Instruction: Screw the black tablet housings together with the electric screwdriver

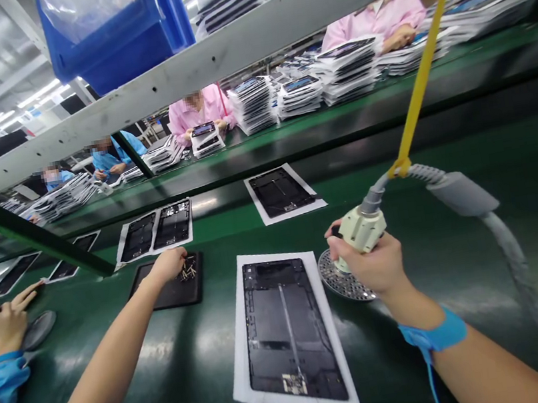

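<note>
Right grip (376,259) wrapped around electric screwdriver (362,231), bit end over perforated screw dish (341,278). Left grip (170,265) fingers curled, pinching at loose screws (188,269) on black tray (170,283). Tablet back housing (288,330) on white sheet (240,367), flat on green tabletop (181,356) between my hands. Co-worker's hand (2,325) far left.

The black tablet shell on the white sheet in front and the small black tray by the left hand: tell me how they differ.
The tablet shell is larger, lies lengthwise away from the person on a white sheet, and no hand touches it. The small tray sits directly on the green belt, holds loose screws, and has the left hand resting on it. The right hand grips an electric screwdriver beside the shell. Both are black, flat and rectangular.
</note>
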`<action>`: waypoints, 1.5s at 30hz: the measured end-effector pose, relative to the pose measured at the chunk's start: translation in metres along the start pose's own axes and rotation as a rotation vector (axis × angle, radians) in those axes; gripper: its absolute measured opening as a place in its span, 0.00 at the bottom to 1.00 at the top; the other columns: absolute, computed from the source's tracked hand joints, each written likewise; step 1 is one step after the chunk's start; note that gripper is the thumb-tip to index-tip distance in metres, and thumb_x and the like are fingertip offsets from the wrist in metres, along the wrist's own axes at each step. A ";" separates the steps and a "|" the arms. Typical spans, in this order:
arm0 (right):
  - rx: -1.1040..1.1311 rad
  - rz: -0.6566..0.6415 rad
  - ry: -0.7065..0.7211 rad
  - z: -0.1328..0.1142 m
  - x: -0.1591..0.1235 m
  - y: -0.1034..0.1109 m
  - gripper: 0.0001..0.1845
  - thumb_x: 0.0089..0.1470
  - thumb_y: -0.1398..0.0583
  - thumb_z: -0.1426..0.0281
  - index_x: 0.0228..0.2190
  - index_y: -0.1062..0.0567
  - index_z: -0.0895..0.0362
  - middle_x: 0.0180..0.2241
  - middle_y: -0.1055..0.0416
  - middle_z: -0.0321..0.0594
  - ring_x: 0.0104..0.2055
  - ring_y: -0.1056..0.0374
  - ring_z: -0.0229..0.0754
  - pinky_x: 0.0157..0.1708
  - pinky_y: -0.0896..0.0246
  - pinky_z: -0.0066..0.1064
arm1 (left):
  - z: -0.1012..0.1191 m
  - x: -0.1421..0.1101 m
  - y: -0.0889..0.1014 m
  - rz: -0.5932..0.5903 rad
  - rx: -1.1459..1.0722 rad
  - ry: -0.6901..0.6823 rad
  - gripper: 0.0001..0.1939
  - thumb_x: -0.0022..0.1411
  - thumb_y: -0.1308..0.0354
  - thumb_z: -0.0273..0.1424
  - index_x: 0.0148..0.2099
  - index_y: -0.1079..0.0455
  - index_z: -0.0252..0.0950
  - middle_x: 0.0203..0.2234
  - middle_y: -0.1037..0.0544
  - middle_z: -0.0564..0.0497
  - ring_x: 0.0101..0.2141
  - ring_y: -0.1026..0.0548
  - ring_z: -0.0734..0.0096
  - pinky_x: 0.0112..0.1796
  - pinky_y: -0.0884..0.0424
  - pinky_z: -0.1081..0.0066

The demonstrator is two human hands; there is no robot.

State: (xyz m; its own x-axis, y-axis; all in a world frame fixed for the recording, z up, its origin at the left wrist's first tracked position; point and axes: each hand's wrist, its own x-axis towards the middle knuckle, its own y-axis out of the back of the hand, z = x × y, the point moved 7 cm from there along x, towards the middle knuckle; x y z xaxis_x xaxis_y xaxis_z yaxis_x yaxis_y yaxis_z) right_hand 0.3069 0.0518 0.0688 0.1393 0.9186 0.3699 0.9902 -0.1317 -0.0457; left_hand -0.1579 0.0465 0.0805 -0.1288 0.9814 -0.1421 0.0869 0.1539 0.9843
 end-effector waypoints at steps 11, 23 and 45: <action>0.030 -0.010 0.014 -0.001 -0.002 -0.001 0.11 0.49 0.31 0.67 0.36 0.23 0.56 0.24 0.24 0.35 0.20 0.30 0.39 0.24 0.29 0.33 | 0.124 -0.059 -0.021 0.278 -0.625 -0.263 0.13 0.70 0.46 0.37 0.44 0.21 0.41 0.39 0.16 0.49 0.39 0.19 0.64 0.45 0.25 0.69; 0.030 -0.019 0.053 -0.005 -0.004 0.000 0.09 0.50 0.32 0.70 0.35 0.23 0.55 0.24 0.24 0.34 0.19 0.30 0.37 0.22 0.30 0.31 | 0.164 -0.058 -0.053 0.455 -0.236 -0.460 0.12 0.72 0.48 0.29 0.43 0.22 0.40 0.39 0.19 0.47 0.39 0.22 0.65 0.40 0.25 0.67; -0.010 0.045 0.127 0.000 -0.003 -0.013 0.09 0.51 0.35 0.73 0.36 0.26 0.55 0.29 0.24 0.33 0.19 0.30 0.35 0.22 0.29 0.29 | 0.168 -0.053 -0.052 0.440 -0.608 -0.598 0.14 0.72 0.50 0.29 0.53 0.25 0.38 0.47 0.19 0.43 0.48 0.25 0.58 0.49 0.25 0.55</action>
State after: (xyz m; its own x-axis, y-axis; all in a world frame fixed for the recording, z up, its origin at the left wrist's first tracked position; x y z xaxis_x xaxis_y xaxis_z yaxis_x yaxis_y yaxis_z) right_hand 0.2931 0.0505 0.0683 0.1811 0.8570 0.4824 0.9827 -0.1764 -0.0557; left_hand 0.0107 0.0059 0.0193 0.3334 0.8587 0.3892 -0.5425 -0.1630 0.8241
